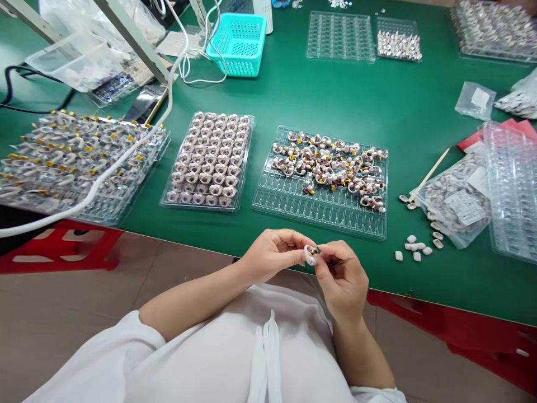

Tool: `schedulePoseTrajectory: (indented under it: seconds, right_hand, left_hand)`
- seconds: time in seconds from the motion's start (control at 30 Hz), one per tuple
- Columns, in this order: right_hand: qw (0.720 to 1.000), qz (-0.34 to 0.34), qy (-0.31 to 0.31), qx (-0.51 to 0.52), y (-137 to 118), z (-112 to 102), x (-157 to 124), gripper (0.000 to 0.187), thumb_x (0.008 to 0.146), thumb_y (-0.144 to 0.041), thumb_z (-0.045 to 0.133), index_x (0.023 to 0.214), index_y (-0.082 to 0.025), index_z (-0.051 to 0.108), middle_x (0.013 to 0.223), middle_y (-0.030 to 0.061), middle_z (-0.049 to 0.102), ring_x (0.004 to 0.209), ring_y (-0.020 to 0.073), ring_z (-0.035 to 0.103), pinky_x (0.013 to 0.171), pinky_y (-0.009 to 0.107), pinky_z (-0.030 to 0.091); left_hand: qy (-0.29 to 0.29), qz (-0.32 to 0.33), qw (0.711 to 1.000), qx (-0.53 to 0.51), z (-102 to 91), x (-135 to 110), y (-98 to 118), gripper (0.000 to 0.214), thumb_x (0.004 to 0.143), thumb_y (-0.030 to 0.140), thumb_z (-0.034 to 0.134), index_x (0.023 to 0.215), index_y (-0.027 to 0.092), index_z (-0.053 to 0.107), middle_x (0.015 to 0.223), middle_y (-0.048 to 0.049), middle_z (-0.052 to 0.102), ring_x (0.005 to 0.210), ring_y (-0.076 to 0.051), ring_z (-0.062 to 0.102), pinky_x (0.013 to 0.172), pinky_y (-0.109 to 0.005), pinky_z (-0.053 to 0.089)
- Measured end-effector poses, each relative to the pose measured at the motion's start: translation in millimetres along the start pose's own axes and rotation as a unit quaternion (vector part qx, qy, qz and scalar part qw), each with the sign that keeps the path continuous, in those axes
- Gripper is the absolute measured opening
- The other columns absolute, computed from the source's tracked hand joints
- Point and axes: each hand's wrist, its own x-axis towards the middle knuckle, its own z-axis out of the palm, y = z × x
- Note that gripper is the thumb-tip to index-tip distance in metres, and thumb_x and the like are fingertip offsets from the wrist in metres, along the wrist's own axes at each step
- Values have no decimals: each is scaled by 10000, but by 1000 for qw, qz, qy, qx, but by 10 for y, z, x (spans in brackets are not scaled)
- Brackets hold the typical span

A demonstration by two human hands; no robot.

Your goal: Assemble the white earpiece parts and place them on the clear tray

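Left hand [268, 256] and right hand [342, 275]: both pinch one small shell [310, 255] between fingertips, held just above the lap at the near edge of the counter [293, 84]. The shell appears light, rigid and smooth; its yellow-tipped insert looks delicate, so a grip on the outer rim is judged safest. Directly beyond lies a clear tray [319, 215] with loose pieces heaped in its far half. To its left is a filled tray [247, 162] in neat rows. White caps [413, 249] lie scattered to the right
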Motion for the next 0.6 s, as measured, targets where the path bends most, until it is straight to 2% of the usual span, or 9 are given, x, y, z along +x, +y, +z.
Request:
schedulePoseTrajectory:
  seconds: [0.07,0.17,0.23,0.37,0.4,0.53,0.6]
  right_hand:
    - [999,-39,2,-17,16,-27,2,217,885,-188,670,1069,-303,675,886,20,621,729,153,587,566,273,455]
    - [999,-34,36,-22,30,-92,30,219,915,-214,639,1095,-316,712,951,41,630,772,169,596,585,291,451]
    - [998,-24,56,10,34,-151,76,203,963,-279,571,1072,-311,739,968,56,623,800,185,601,624,318,464]
    - [995,-50,72,46,32,-281,196,336,998,-454,481,1027,-292,774,1091,94,628,1049,259,589,836,418,493]
    - [994,-53,78,49,27,-308,218,373,1000,-488,464,1022,-288,778,1087,98,625,1061,260,581,834,416,495]
    - [990,-47,64,120,-12,-366,229,407,1015,-502,422,1009,-278,762,897,62,578,711,166,586,544,313,483]
    - [986,-43,49,155,-35,-369,201,401,1025,-474,413,985,-259,749,862,51,567,659,151,597,488,293,499]
  left_hand:
    - [8,-8,1000,-13,7,1,-10,232,716,290,850,845,117,765,776,-55,746,644,-121,643,652,-247,552]
    - [23,-3,999,-30,-10,10,-58,187,728,262,830,817,119,749,770,-35,722,601,-93,602,608,-223,518]
    - [28,1,999,-37,-35,20,-93,167,744,254,812,818,121,741,753,-20,702,588,-82,589,604,-215,501]
    - [19,4,999,-39,-63,41,-110,169,761,255,795,833,120,725,711,-5,665,600,-85,585,624,-218,486]
    - [19,4,999,-38,-60,43,-101,176,757,258,799,832,120,720,706,-3,659,602,-86,584,626,-219,486]
    - [26,6,999,-28,-27,32,-49,214,723,263,824,826,118,705,718,-5,649,612,-88,569,625,-223,492]
    - [32,10,999,-25,-12,18,-31,220,721,263,823,831,116,700,723,-6,643,624,-88,561,621,-220,491]
